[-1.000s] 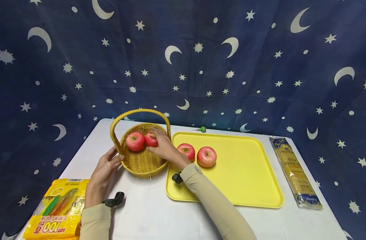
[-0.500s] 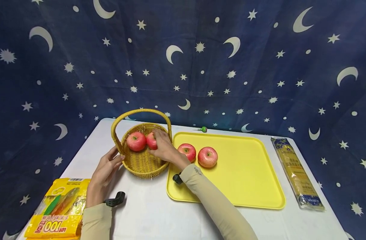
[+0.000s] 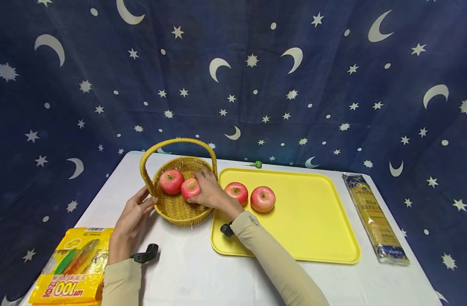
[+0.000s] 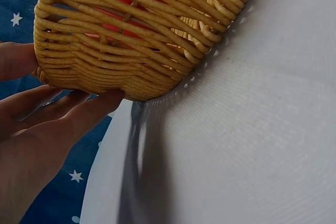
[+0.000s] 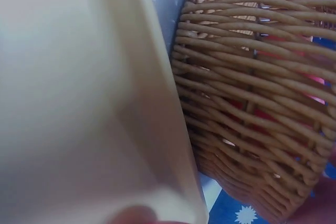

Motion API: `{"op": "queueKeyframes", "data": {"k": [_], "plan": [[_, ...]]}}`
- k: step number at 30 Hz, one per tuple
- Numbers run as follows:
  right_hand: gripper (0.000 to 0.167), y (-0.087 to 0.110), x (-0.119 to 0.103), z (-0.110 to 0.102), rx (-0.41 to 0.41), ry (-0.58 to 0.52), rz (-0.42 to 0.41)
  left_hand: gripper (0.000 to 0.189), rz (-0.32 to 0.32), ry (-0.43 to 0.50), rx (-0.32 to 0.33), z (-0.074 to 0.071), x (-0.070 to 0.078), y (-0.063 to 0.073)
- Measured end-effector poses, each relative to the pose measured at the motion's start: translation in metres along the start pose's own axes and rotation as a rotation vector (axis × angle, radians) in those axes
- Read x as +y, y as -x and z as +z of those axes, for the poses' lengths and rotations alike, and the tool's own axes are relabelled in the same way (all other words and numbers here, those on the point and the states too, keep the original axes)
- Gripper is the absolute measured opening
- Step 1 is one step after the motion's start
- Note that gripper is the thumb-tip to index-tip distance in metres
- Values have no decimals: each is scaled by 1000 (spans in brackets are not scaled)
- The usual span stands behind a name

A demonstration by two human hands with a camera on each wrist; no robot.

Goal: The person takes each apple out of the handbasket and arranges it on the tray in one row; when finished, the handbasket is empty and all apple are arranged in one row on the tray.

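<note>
At the left of the table stands a wicker basket (image 3: 181, 216) with an arched handle. My left hand (image 3: 132, 219) holds its left side, thumb at the rim and fingers against the outer wall; the left wrist view shows the fingers (image 4: 79, 116) on the weave. Inside the basket, my right hand (image 3: 212, 192) grips a red apple (image 3: 189, 189), its fingers behind and below the fruit. Another apple (image 3: 171, 182) lies to the left in the basket. The right wrist view shows mostly the basket's outer wall (image 5: 252, 87), with little of the hand.
A yellow tray (image 3: 302, 216) stands right of the basket, bearing two apples (image 3: 262, 199) on its left part. A pasta packet (image 3: 377, 221) lies at the far right. A yellow snack bag (image 3: 72, 265) sits front left, and a small green item (image 3: 258, 164) behind the tray.
My right hand has shifted the gripped apple slightly toward the front left inside the basket, and more of it shows. The left hand stays at the basket's side.
</note>
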State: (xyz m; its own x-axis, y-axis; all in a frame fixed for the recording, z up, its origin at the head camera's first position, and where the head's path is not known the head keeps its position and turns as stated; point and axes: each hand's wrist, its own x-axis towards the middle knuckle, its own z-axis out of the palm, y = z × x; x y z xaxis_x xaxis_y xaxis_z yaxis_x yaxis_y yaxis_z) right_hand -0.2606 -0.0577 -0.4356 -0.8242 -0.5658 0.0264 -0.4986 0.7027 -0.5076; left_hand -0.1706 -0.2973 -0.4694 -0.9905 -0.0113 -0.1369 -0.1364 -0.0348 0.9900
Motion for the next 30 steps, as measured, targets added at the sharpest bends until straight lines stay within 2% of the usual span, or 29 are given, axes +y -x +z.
{"op": "queueKeyframes", "data": {"k": [8,17,22,30], "plan": [[80,3,0,1,-68,25,35,76,17,-7,-5,-1,1,1],[75,6,2,6,-4,23,6,76,3,-23,-5,-1,0,0],[73,12,3,4,53,-50,-14,77,-11,-26,-7,-1,0,1],[73,24,9,-1,140,-229,-72,76,17,-5,-11,-2,0,2]]}}
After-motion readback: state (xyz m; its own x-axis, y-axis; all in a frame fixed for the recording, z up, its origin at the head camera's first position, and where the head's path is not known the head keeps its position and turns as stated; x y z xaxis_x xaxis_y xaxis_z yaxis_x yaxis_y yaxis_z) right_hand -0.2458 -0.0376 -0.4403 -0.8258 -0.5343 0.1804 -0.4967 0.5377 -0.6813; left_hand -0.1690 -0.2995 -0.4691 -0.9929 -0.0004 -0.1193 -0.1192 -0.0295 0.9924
